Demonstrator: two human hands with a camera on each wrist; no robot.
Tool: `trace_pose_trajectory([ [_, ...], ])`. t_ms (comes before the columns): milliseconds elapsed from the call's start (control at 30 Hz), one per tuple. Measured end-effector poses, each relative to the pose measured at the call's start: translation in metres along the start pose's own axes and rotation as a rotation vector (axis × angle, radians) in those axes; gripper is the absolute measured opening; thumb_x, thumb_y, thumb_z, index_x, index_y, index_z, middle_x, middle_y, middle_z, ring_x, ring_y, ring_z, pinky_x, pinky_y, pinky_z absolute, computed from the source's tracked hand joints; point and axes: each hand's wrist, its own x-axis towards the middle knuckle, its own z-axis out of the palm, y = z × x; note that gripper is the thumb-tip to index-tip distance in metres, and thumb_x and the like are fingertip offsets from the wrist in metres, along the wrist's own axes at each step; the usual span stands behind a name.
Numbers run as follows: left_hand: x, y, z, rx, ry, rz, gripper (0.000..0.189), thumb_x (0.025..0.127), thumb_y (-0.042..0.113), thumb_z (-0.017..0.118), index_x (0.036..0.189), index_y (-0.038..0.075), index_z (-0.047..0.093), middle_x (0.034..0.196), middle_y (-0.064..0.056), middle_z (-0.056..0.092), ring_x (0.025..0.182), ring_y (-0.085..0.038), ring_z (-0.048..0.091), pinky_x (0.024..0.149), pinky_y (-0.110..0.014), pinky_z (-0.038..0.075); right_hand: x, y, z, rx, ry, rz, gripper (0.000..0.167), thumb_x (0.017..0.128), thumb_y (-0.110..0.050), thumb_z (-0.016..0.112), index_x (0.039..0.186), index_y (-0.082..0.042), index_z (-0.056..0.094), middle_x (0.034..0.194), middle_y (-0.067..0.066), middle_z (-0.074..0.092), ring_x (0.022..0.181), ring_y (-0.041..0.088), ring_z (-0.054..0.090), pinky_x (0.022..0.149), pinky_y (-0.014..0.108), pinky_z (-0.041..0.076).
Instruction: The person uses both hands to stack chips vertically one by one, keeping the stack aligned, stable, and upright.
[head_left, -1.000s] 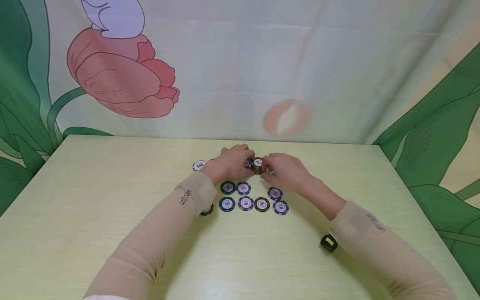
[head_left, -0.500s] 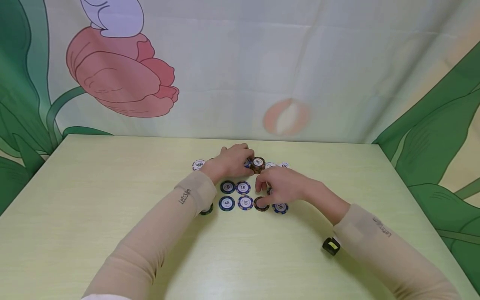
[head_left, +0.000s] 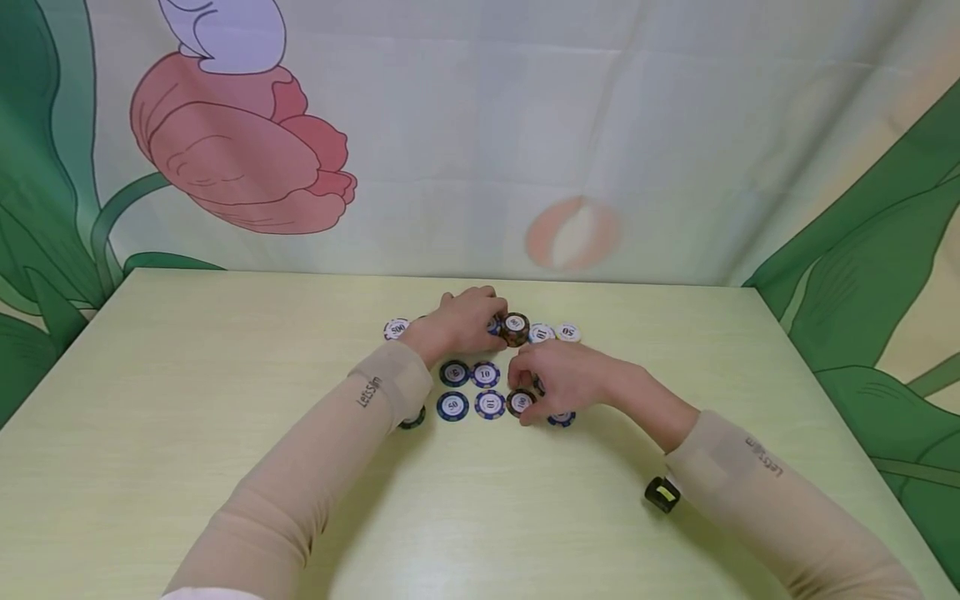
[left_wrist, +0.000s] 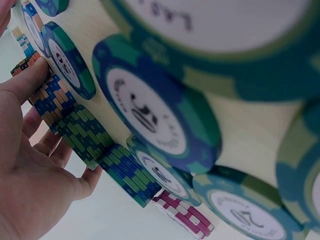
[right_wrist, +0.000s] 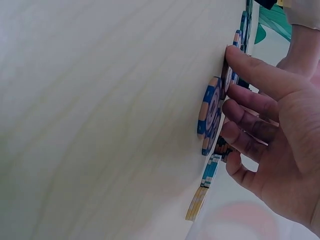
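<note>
Beige-sleeved left forearm (head_left: 315, 468) slanted forward and inward. Bare left hand (head_left: 461, 322) back upward, thumb (left_wrist: 32, 80) opposed to bent fingers (left_wrist: 46, 140), gripping. Beige-sleeved right forearm (head_left: 783, 504) angled inward from lower right, wrist (head_left: 660, 404) uncovered; bare right hand (head_left: 570, 369) nearer body, right thumb (right_wrist: 260, 72) and forefinger (right_wrist: 252, 102) curved in pinch.

White chip (head_left: 397, 329) "500", blue chip (head_left: 485, 374) "10", green-and-blue chip (left_wrist: 150, 115) "50" — sleeve (head_left: 370, 393) "LetsSlim"

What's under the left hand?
Beneath the left hand, the left wrist view shows a green stack and a blue-green stack, with a blue-orange stack in its grip; the green stack's top is covered.
</note>
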Motion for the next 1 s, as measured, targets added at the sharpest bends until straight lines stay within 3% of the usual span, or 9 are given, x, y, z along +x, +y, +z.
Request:
trace_pose_trajectory([
  [300,0.0016,-0.0004,0.0008,0.004,-0.001,0.001,0.043,0.097,0.035,0.073,0.131,0.013,0.063,0.127,-0.006,0.056,0.115,-0.023,0.052,0.104,-0.059,0.038,0.0019,0.0010,0.0010,0.005,0.000,0.040,0.035,0.084,-0.034,0.086,0.107,-0.012,0.071,0.097,-0.005,0.065,0.089,0.012,0.060,0.083,0.033,0.051],
  [567,-0.0001,-0.0007,0.0001,0.003,0.006,0.006,0.042,0.097,0.035,0.072,0.131,0.012,0.063,0.127,-0.007,0.056,0.115,-0.024,0.052,0.102,-0.058,0.038,0.0037,-0.0002,0.0022,-0.009,0.015,-0.008,0.030,0.086,-0.027,0.083,0.106,-0.009,0.069,0.097,-0.002,0.064,0.088,0.012,0.060,0.083,0.032,0.050],
  [1000,0.0011,-0.0004,0.0006,0.003,0.009,0.009,0.039,0.097,0.035,0.072,0.128,0.013,0.064,0.123,-0.006,0.056,0.111,-0.023,0.053,0.100,-0.057,0.039,0.0045,-0.0058,0.0062,-0.076,0.035,0.046,0.027,0.082,-0.025,0.076,0.102,-0.011,0.066,0.092,-0.005,0.058,0.078,0.011,0.054,0.070,0.029,0.047],
])
